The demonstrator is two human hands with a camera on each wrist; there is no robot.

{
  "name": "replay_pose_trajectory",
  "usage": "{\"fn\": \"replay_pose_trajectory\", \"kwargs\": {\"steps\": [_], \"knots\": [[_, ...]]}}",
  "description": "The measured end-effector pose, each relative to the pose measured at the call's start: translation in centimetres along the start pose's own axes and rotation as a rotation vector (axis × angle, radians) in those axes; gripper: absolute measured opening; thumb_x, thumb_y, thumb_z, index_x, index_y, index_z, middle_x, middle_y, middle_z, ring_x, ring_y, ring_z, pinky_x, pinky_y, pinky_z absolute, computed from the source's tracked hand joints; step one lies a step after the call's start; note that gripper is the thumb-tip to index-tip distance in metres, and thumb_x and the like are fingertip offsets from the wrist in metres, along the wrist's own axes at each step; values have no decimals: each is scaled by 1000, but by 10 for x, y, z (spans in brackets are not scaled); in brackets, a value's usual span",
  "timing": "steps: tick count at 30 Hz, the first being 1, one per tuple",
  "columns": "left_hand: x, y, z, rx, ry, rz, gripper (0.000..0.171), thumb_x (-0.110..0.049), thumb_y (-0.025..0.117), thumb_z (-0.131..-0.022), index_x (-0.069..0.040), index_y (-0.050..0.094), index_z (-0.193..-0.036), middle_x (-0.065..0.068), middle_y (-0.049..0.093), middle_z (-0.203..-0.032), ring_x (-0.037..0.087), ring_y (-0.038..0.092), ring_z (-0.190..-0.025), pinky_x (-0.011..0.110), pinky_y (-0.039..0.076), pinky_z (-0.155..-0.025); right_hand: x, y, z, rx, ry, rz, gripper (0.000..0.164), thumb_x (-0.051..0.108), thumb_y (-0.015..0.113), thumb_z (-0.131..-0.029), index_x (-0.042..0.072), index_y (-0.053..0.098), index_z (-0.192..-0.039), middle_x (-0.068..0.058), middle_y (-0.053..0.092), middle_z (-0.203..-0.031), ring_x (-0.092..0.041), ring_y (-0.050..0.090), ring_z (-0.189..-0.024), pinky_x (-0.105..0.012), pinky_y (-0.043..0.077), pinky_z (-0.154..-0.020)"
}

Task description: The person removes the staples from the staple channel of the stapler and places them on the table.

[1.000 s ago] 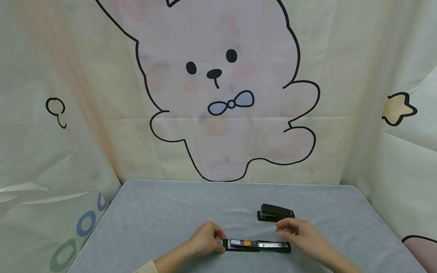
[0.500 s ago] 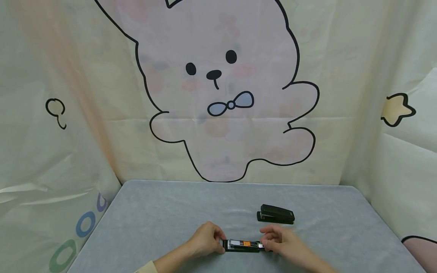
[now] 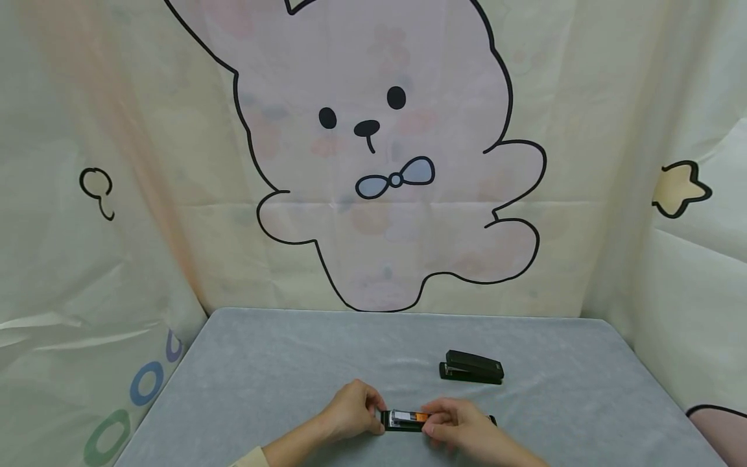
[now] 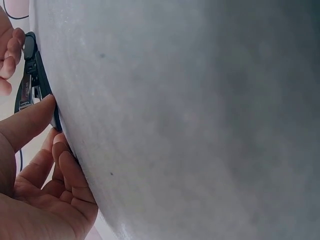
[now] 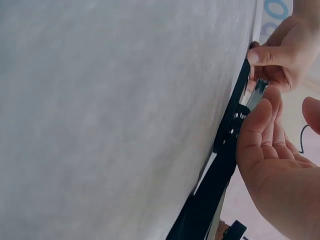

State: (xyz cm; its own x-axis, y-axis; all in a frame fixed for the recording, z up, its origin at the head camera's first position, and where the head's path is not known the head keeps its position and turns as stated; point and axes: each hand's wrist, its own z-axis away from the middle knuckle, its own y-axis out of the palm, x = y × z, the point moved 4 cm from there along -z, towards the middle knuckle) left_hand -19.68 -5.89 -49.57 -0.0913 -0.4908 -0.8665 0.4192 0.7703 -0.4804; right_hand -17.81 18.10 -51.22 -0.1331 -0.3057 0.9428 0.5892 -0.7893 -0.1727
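In the lower middle of the head view, a long black stapler with silver metal parts and an orange patch (image 3: 403,421) lies opened on a table covered with light grey, soft-looking cloth (image 3: 262,370). The left hand (image 3: 353,410) pinches the left end of this stapler between thumb and fingers; the left wrist view shows this narrow grip on the black base. The right hand (image 3: 461,425) is over the middle and right part of the stapler and hides much of it; only a small black end shows beyond the hand. In the right wrist view its thumb stands wide apart from the relaxed fingers, which are beside the metal part; whether the fingertips touch it, I cannot tell. Above and to the right, well apart from the left hand, a second black stapler (image 3: 471,368) stands upright on its base. A pale curtain with a cartoon animal (image 3: 373,214) hangs behind the table.
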Motion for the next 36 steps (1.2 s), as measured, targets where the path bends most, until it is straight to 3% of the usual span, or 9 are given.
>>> {"fn": "replay_pose_trajectory", "kwargs": {"steps": [4, 11, 25, 31, 36], "knots": [[0, 0, 0, -3, 4, -3, 27, 11, 88, -65, -7, 75, -80, -5, 53, -59, 9, 45, -54, 24, 32, -53, 19, 14, 5, -5, 16, -22, 35, 20, 71, -100, -5, 67, -124, -2, 74, -95, -15, 67, -81, -31, 53, -67], [1, 1, 0, 4, 11, 0, 27, 11, 88, -66, -8, 74, -80, -6, 52, -58, 8, 44, -53, 24, 31, -52, 24, 23, 4, -33, 77, -58, 32, 8, 65, -101, -10, 65, -126, -6, 76, -97, -15, 68, -78, -30, 52, -65], [1, 0, 1, -5, 30, 0, 27, 10, 88, -65, -7, 74, -81, -6, 52, -59, 8, 44, -53, 24, 33, -52, 23, 28, -1, -31, 172, -203, 36, 13, 62, -103, -10, 64, -130, -4, 76, -95, -9, 68, -75, -24, 53, -65], [1, 0, 1, 1, 9, 9, 28, 11, 88, -65, -8, 74, -80, -5, 53, -59, 9, 44, -52, 24, 33, -51, 23, 30, -2, -24, 224, -320, 30, 14, 62, -103, -6, 67, -126, -1, 76, -91, -6, 66, -73, -22, 52, -65], [1, 0, 1, 6, -8, 25, 28, 12, 87, -65, -8, 74, -80, -4, 54, -59, 10, 44, -52, 25, 33, -50, 23, 31, -2, -30, 217, -341, 31, 16, 62, -103, -6, 68, -125, 1, 75, -89, -6, 65, -72, -22, 51, -65]]}}
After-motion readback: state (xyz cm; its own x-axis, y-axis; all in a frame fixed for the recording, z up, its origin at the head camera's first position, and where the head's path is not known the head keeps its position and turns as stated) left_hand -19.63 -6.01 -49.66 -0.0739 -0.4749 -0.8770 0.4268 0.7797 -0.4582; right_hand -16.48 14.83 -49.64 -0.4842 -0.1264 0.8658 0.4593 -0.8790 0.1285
